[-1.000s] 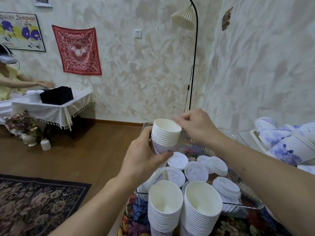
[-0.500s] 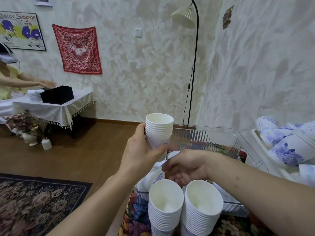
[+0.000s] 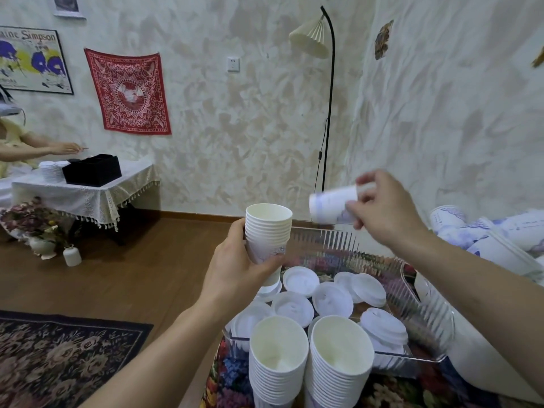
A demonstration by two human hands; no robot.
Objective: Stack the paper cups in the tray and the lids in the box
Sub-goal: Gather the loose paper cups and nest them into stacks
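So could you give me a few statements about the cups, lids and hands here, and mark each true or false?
1. The left hand holds a stack of cups upright. True.
2. The right hand is empty. False: it grips a single cup lying sideways.
3. White lids lie in the clear box. True.
4. The box holds only one lid. False: several.
5. Two tall cup stacks stand nearest the camera. True.

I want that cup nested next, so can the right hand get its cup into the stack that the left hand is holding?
Probably yes. The right hand holds a single cup beside the held stack, whose open mouth faces up with nothing over it.
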